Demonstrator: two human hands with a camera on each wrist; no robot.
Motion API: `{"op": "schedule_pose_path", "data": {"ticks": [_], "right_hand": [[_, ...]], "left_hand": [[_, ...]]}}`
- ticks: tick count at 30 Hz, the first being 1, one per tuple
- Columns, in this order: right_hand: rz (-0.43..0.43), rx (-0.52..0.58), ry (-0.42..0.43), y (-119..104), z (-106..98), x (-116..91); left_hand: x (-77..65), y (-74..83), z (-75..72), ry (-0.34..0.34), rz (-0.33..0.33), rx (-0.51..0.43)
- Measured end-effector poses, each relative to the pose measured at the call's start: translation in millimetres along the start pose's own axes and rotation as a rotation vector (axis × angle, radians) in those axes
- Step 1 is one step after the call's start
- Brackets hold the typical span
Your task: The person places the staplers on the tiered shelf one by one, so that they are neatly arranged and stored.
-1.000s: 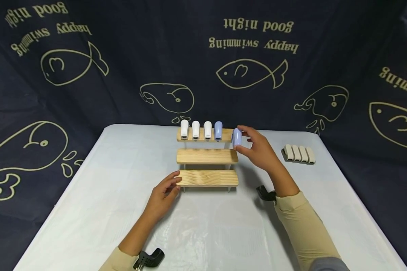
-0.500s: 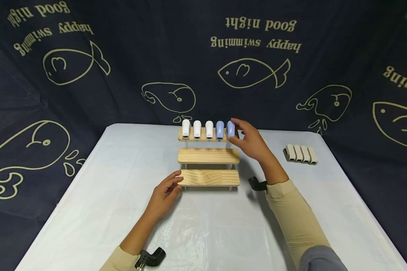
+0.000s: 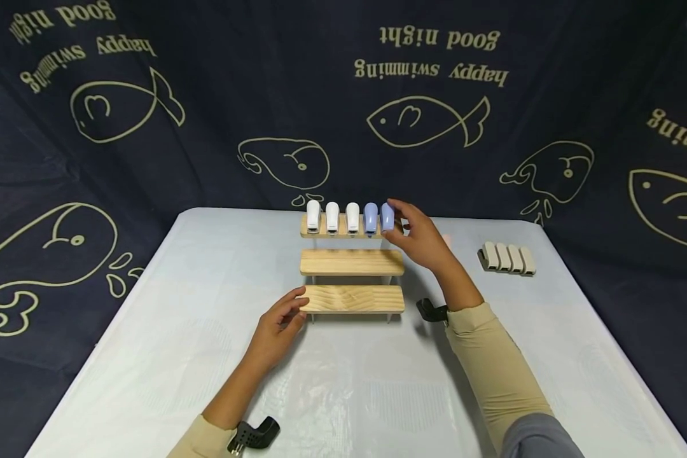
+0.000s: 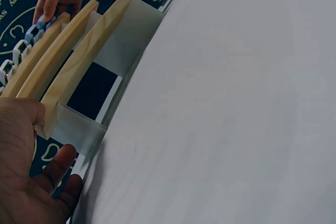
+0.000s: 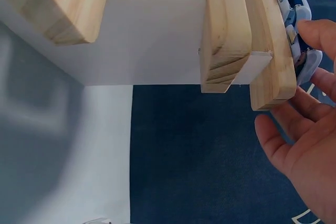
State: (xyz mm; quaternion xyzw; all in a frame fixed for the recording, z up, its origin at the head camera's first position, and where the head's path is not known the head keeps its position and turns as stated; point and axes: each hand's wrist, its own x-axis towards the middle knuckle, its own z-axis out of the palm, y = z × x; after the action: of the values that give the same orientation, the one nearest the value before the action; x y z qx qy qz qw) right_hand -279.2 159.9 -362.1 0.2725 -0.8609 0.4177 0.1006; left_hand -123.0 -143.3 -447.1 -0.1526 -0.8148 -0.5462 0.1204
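In the head view, my right hand (image 3: 418, 235) holds the end blue mini stapler (image 3: 387, 217) between thumb and fingers. That stapler stands at the right end of the top shelf (image 3: 332, 234) of a three-step wooden rack. Close by on its left is another blue stapler (image 3: 370, 218), then three white staplers (image 3: 332, 217) in a row. My left hand (image 3: 275, 331) rests against the left end of the bottom shelf (image 3: 352, 299). In the left wrist view, one digit touches that board's end while other fingers (image 4: 60, 166) are spread below it.
Several beige staplers (image 3: 506, 258) lie side by side at the right of the white table (image 3: 206, 286). The middle shelf (image 3: 352, 262) lies between the other two. A dark blue cloth (image 3: 332, 83) with fish and whale drawings hangs behind the table.
My right hand has brought the blue stapler left and back onto the top shelf's right end, beside the other blue one. Over the last half second it barely shifts. The left hand stays put.
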Motion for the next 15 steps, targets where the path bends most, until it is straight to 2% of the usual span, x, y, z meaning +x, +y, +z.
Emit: {"op": "schedule_pose_path", "data": {"ticks": [9,15], "right_hand": [[0.051,0.000,-0.001,4,-8,-7],[0.114,-0.082,-0.004,31,-23,-21]], "left_hand": [[-0.4,-0.1,-0.5,-0.015,-0.015,-0.002],[-0.4,-1.0,1.0,-0.014,-0.016,-0.011]]}}
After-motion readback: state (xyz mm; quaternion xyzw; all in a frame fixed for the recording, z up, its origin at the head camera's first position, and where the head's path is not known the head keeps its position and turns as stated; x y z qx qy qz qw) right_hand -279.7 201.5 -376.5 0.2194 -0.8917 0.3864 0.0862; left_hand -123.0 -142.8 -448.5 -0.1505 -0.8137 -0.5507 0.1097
